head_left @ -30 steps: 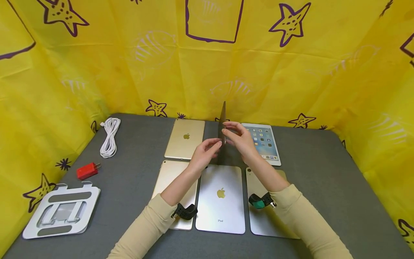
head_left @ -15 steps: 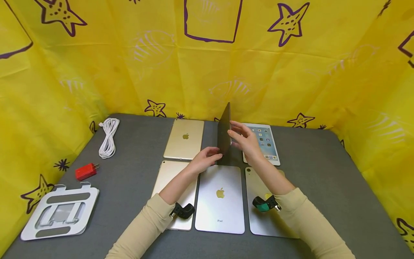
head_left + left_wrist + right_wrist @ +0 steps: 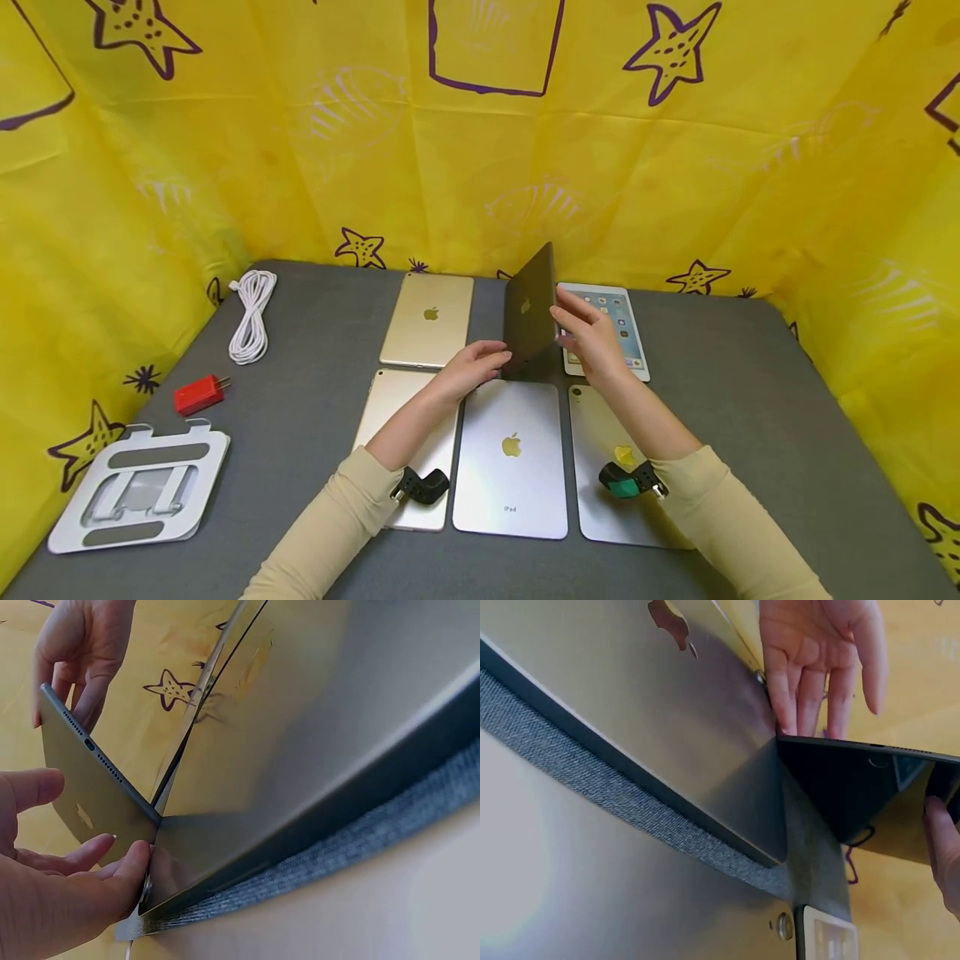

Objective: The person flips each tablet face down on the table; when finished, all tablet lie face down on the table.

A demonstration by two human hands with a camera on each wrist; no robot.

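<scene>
A dark tablet (image 3: pixel 528 321) stands tilted on one long edge at the back middle, its logo side turned left and up. My right hand (image 3: pixel 596 337) pinches its raised right edge between thumb and fingers. The left hand (image 3: pixel 468 371) has its fingertips at the lower left edge, fingers extended and thumb apart, as the right wrist view shows. In that view the dark screen (image 3: pixel 825 780) leans over the table. A silver tablet (image 3: pixel 510 479) lies face down just in front. The white tablet (image 3: pixel 617 312) with a lit screen lies behind my right hand, partly covered by it.
Two gold tablets (image 3: pixel 429 325) lie face down at left, one partly under the left arm. Another face-down tablet (image 3: pixel 600 508) lies under the right forearm. Farther left are a white cable (image 3: pixel 251 317), a red charger (image 3: pixel 198 395) and a folded stand (image 3: pixel 142 492). Yellow cloth (image 3: pixel 480 167) walls the table.
The dark tablet has swung from nearly upright toward the right, so its logo side now shows. The right hand moved right with its edge; the left hand slid slightly down to the lower edge.
</scene>
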